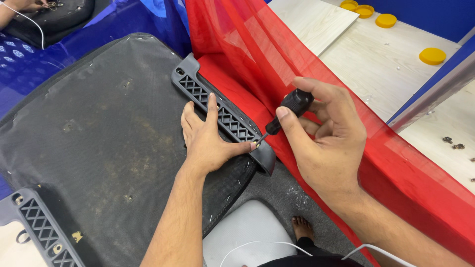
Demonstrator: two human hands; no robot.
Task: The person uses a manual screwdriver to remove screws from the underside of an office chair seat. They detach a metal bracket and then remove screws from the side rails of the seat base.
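Screwdriver (289, 111) in right hand (326, 143), black seat base (99, 133)

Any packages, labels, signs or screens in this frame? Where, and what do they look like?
None in view: no package, label, sign or screen.
What is there: left hand flat on a black latticed bracket on a dark panel.
Right hand holds a black-handled screwdriver, tip at the bracket's end.
Red fabric drapes the right side.
Yellow round caps lie on the pale bench, top right.

2 bare forearms, no sleeves, left hand (205, 141), right hand (324, 141), possibly dark trousers
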